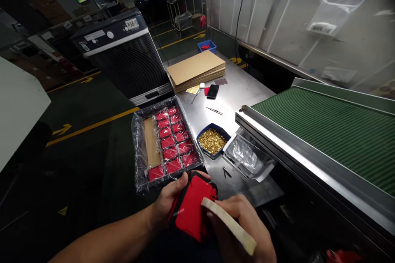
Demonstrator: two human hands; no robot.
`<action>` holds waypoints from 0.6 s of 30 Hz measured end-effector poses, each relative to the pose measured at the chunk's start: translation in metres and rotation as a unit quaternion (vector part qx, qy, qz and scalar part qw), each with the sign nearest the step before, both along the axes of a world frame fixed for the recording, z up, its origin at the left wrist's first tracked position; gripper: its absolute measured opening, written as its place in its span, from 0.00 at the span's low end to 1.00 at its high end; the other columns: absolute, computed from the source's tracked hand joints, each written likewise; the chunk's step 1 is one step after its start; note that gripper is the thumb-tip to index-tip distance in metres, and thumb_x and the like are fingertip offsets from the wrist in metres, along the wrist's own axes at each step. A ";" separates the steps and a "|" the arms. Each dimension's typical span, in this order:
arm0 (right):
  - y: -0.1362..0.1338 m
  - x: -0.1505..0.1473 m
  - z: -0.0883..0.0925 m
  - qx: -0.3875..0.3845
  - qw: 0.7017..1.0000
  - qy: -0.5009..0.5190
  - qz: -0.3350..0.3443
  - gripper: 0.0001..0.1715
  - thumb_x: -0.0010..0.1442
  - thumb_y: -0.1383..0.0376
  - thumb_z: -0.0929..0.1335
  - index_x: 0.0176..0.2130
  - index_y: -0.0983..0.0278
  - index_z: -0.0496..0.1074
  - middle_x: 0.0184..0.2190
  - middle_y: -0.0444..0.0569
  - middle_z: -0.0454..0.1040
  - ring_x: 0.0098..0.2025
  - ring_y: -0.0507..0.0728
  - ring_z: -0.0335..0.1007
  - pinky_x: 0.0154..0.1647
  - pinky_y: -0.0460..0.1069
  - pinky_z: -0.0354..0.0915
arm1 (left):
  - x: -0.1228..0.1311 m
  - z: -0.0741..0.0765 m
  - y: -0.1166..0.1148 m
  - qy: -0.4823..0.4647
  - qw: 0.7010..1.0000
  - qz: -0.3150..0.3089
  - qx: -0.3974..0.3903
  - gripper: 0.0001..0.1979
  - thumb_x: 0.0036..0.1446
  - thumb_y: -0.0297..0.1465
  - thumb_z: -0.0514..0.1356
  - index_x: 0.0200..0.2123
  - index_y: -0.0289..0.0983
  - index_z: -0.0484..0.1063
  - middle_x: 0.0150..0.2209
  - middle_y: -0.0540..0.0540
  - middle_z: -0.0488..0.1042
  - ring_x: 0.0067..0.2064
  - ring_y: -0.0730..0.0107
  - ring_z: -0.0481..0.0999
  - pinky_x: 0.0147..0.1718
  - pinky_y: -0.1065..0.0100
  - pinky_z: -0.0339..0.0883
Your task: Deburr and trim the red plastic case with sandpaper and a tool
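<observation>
My left hand grips a red-and-black phone case by its far left edge, with the thumb on the rim. The case is tilted, its red face turned up toward me. In my right hand is a cream-coloured, foam-like strip, slightly curved. One end of this strip lies over the right part of the case; whether it presses on the surface I cannot tell. Some right-hand fingers are hidden behind the strip. Just beyond the hands stands a plastic-lined crate with rows of red cases in it.
A blue tray of small gold-coloured parts sits on the metal table, beside a clear plastic bag. Farther back are tweezers, a black phone-like object and stacked cardboard. A green conveyor runs along the right.
</observation>
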State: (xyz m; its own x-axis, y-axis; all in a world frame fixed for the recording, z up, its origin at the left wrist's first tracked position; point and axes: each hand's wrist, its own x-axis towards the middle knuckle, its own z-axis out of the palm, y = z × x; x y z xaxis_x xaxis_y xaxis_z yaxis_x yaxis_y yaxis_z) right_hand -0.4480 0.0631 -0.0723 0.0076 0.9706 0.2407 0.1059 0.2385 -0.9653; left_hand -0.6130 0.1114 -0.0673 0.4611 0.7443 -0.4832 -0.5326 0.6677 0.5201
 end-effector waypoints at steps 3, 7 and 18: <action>0.006 -0.001 0.002 0.007 1.000 0.020 0.023 0.05 0.62 0.67 0.68 0.39 0.60 0.74 0.29 0.46 0.72 0.30 0.53 0.70 0.29 0.48 0.65 | -0.001 -0.001 0.002 -0.008 1.000 0.009 -0.023 0.28 0.58 0.47 0.60 0.51 0.30 0.72 0.46 0.31 0.76 0.44 0.55 0.78 0.45 0.61 0.71; 0.013 0.024 0.001 -0.075 0.989 0.029 -0.124 0.06 0.58 0.61 0.71 0.36 0.61 0.75 0.30 0.48 0.74 0.30 0.54 0.71 0.30 0.47 0.66 | -0.006 0.000 0.003 -0.037 0.997 0.002 -0.075 0.30 0.56 0.50 0.60 0.51 0.31 0.73 0.43 0.33 0.78 0.41 0.54 0.79 0.40 0.61 0.75; 0.011 0.079 -0.237 -0.462 0.843 -0.189 -0.202 0.37 0.48 0.45 0.67 0.44 0.72 0.70 0.35 0.64 0.77 0.38 0.70 0.75 0.38 0.58 0.70 | -0.015 -0.005 0.000 -0.084 0.990 -0.011 -0.110 0.37 0.61 0.55 0.48 0.53 0.27 0.70 0.42 0.28 0.75 0.44 0.49 0.76 0.38 0.48 0.76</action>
